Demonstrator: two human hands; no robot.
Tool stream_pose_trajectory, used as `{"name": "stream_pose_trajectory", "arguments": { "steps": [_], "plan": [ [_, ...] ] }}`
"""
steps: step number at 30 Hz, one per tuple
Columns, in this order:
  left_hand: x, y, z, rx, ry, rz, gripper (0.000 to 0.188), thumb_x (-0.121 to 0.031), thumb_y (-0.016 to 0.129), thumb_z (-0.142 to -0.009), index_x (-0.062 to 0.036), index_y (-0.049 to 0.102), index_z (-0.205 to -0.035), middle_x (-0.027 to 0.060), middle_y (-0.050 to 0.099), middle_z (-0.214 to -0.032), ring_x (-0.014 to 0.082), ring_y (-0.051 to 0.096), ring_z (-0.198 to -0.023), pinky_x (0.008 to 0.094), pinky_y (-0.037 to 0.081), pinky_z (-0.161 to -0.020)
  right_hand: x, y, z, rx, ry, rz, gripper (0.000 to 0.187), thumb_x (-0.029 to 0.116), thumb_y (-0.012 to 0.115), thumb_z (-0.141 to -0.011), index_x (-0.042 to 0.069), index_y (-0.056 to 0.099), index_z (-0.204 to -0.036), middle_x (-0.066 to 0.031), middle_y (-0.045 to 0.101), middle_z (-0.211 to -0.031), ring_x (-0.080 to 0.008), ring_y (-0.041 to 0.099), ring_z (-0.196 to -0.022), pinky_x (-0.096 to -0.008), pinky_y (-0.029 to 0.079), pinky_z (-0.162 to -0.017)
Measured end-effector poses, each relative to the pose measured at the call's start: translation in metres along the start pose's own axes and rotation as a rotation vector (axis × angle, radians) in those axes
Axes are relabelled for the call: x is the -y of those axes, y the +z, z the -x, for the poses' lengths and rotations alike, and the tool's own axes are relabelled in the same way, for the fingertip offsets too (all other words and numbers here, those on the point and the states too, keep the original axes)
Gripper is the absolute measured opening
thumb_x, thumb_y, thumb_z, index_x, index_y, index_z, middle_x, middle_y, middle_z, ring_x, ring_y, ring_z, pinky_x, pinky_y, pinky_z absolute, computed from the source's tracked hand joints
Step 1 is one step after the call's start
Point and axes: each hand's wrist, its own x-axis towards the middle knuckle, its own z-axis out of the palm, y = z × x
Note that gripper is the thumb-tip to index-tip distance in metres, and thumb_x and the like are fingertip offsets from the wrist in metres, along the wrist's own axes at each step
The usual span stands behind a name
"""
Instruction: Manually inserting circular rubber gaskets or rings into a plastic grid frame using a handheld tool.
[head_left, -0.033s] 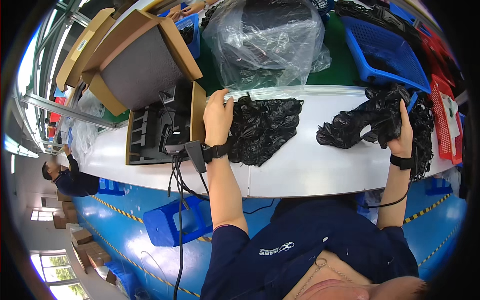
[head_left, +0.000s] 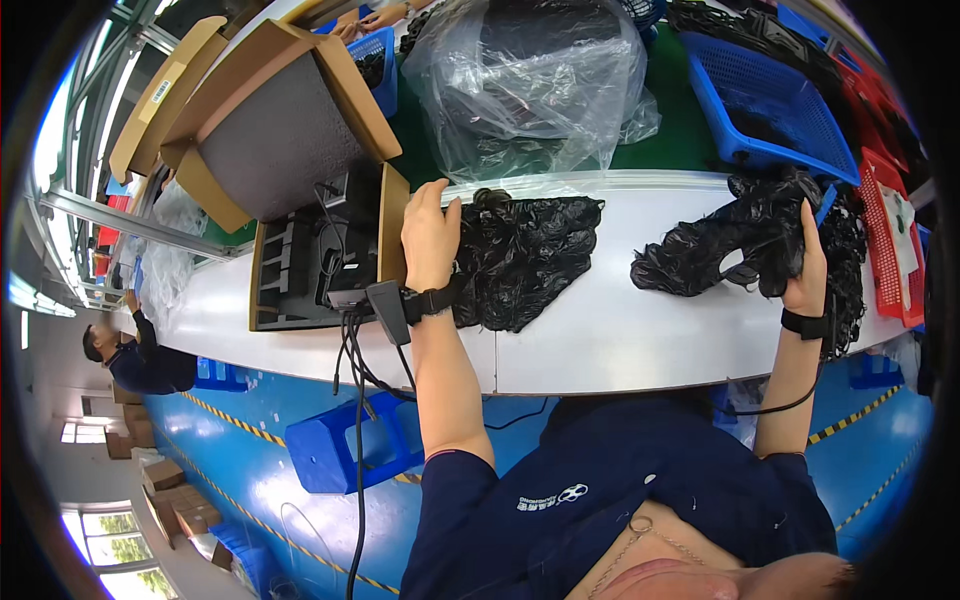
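My left hand point(head_left: 430, 240) lies at the left edge of a flat pile of crinkled black plastic packets point(head_left: 535, 262) on the white tabletop. Its fingers are stretched out and the thumb stands apart, so it is open, between the pile and a cardboard box. At the right, my right hand point(head_left: 808, 275) grips the end of a second bundle of black plastic packets point(head_left: 690, 250). One digit shows along the bundle's edge; the other fingers are hidden by it. This bundle sags leftward and rests at least partly on the table. Each wrist wears a black strap.
The open cardboard box point(head_left: 393, 220) holds black devices and cables. Clear plastic bags point(head_left: 530, 100) cover something dark at the back. Blue baskets point(head_left: 780, 150) and a red basket point(head_left: 885, 245) stand at the right. Cables point(head_left: 362, 450) hang past a blue stool point(head_left: 325, 450). Another person point(head_left: 150, 355) is far left.
My left hand has shifted very slightly to the left. My right hand still grips the black bundle in almost the same place.
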Motion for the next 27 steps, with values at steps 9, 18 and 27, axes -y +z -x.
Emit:
{"name": "stream_pose_trajectory", "arguments": {
  "steps": [9, 18, 27],
  "plan": [
    [0.041, 0.024, 0.019, 0.022, -0.033, -0.171, 0.019, -0.019, 0.073, -0.081, -0.0032, 0.064, -0.086, 0.0147, 0.062, -0.092, 0.0365, 0.057, -0.092, 0.0479, 0.046, -0.078, 0.001, 0.030, 0.020, 0.114, 0.022, 0.133, 0.029, 0.022, 0.053, -0.101, -0.001, 0.063, -0.116, -0.0110, 0.070, -0.108, -0.0198, 0.069, -0.093, -0.0322, 0.057, -0.080],
    [0.010, -0.018, 0.006, -0.194, -0.169, -0.597, 0.029, -0.005, 0.061, -0.082, -0.0019, 0.059, -0.110, 0.0165, 0.058, -0.102, 0.0368, 0.057, -0.095, 0.0448, 0.048, -0.080, 0.013, 0.071, 0.047, 0.159, -0.039, 0.295, 0.028, 0.016, 0.055, -0.099, -0.001, 0.059, -0.121, -0.0089, 0.068, -0.106, -0.0166, 0.069, -0.089, -0.0293, 0.057, -0.076],
    [-0.158, 0.003, 0.000, 0.348, 0.266, 0.922, 0.064, -0.027, 0.067, -0.091, -0.0029, 0.042, -0.144, 0.0177, 0.048, -0.141, 0.0293, 0.048, -0.128, 0.0370, 0.035, -0.107, 0.013, 0.104, 0.053, 0.339, 0.121, 0.322, 0.029, 0.020, 0.058, -0.098, -0.002, 0.062, -0.117, -0.0080, 0.068, -0.105, -0.0137, 0.068, -0.087, -0.0264, 0.057, -0.076]
  ]
}}
